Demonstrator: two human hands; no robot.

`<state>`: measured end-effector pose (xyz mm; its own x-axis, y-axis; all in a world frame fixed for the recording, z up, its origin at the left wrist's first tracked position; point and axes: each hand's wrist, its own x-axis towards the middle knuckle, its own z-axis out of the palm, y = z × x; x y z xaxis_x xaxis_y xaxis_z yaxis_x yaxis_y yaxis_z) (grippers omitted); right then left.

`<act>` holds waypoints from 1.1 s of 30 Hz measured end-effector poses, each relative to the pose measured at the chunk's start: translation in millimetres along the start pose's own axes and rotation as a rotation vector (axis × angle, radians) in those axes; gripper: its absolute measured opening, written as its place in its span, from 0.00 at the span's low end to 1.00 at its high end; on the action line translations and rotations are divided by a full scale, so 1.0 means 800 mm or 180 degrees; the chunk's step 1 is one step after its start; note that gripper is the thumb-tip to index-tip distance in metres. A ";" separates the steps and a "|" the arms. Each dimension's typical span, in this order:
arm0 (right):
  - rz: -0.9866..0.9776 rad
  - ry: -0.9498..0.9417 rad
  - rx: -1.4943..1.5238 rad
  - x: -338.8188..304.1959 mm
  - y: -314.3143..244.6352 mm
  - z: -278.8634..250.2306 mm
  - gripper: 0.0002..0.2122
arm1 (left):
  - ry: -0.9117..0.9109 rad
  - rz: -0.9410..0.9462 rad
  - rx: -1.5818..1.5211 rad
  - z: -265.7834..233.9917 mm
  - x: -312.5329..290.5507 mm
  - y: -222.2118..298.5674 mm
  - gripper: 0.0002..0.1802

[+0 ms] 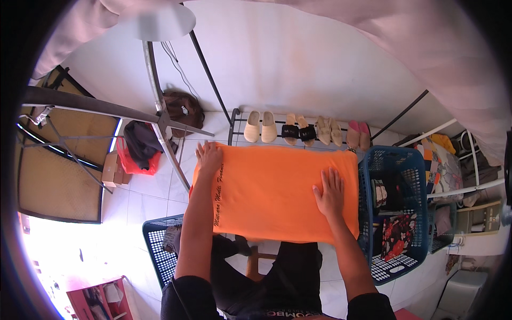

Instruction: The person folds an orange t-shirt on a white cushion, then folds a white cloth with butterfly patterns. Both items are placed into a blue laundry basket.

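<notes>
An orange cloth (272, 192), perhaps a garment, lies spread flat in front of me, with dark lettering along its left side. My left hand (209, 157) rests on its far left corner, fingers stretched out. Farther right, my right hand (330, 193) presses flat on the cloth with its fingers apart. Neither hand grips anything. The cloth hides most of whatever surface bears it. Against its right side stands a blue plastic basket (366, 213) with folded dark and flowered clothes (397, 234) inside.
Another blue basket (154, 250) stands low at my left. Beyond the cloth, a black rack (234, 125) carries several pairs of shoes (260, 127). A metal frame (160, 128) rises at the left, near a red bag (140, 162) and a cardboard box (113, 169).
</notes>
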<state>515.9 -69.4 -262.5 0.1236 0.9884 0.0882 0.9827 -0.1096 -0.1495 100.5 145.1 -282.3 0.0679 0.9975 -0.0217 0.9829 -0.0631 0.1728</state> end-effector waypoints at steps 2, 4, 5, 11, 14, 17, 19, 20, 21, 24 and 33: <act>0.0015 0.0139 0.0023 0.001 0.011 0.001 0.30 | 0.0884 0.0487 0.1111 -0.008 -0.018 0.072 0.32; 0.0117 0.0163 0.0164 -0.004 0.008 0.007 0.29 | 0.0452 0.1128 -0.0504 -0.002 -0.056 0.128 0.35; 0.0211 0.0185 0.0240 0.006 0.004 0.009 0.28 | 0.0129 0.1157 -0.0267 0.006 -0.083 0.161 0.36; -0.0500 0.0529 0.0697 0.055 -0.028 0.011 0.28 | 0.0137 0.1258 -0.0372 0.033 -0.133 0.193 0.37; -0.0187 0.0570 0.0318 0.056 0.035 0.009 0.28 | 0.0129 0.0977 -0.0069 0.014 -0.125 0.131 0.38; -0.0007 0.0627 0.0318 0.064 0.105 0.005 0.27 | 0.0472 0.0743 -0.0068 -0.004 -0.112 0.072 0.35; -0.0116 0.0721 0.0540 0.054 0.117 0.001 0.25 | 0.0756 0.0599 -0.0099 -0.010 -0.119 0.058 0.34; -0.0235 0.0833 0.0716 0.045 0.122 -0.001 0.25 | 0.0813 0.0635 -0.0282 -0.011 -0.134 0.055 0.33; -0.0305 0.0955 0.0877 0.035 0.129 -0.003 0.24 | 0.0854 0.0719 -0.0476 -0.034 -0.155 0.063 0.31; -0.0258 0.0964 0.1504 -0.057 0.054 -0.038 0.24 | 0.1480 0.0010 -0.0858 -0.055 -0.249 0.013 0.27; 0.0796 0.0855 0.0733 -0.289 0.089 0.028 0.29 | 0.0219 -0.1256 -0.2527 -0.002 -0.362 -0.103 0.22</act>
<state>553.9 -303.4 -315.5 0.4156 0.8686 0.2700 0.8651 -0.2859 -0.4121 -0.3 -138.8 -288.8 -0.2862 0.9431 -0.1691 0.5224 0.3015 0.7976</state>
